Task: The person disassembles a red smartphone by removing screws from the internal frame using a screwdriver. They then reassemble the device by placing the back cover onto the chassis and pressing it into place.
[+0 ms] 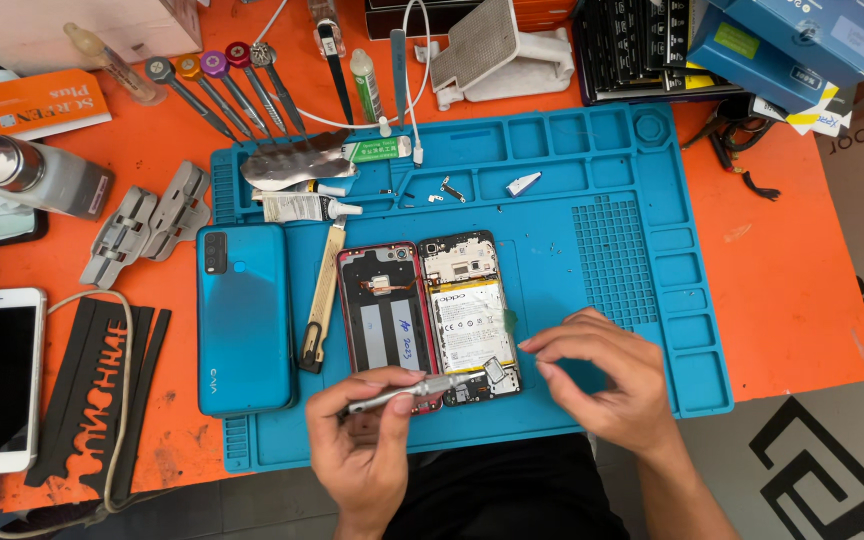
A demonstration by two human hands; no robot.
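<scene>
opened phone (468, 318): centre of blue mat (592, 400), back off, its red-edged cover (384, 312) just left
my left hand (364, 440): closed on a metal screwdriver (404, 392), tip at phone's lower end
my right hand (607, 375): loosely curled, empty, fingertips beside phone's right edge
packages: orange card (44, 103) top left, blue boxes (802, 40) top right
surface: orange table (792, 270)

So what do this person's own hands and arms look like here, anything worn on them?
Both are bare: the left hand and right hand wear no gloves, and no rings, watch or wristband show. The forearms are uncovered to the frame edge, with no sleeves in view. Fingernails are short and unpainted.
</scene>
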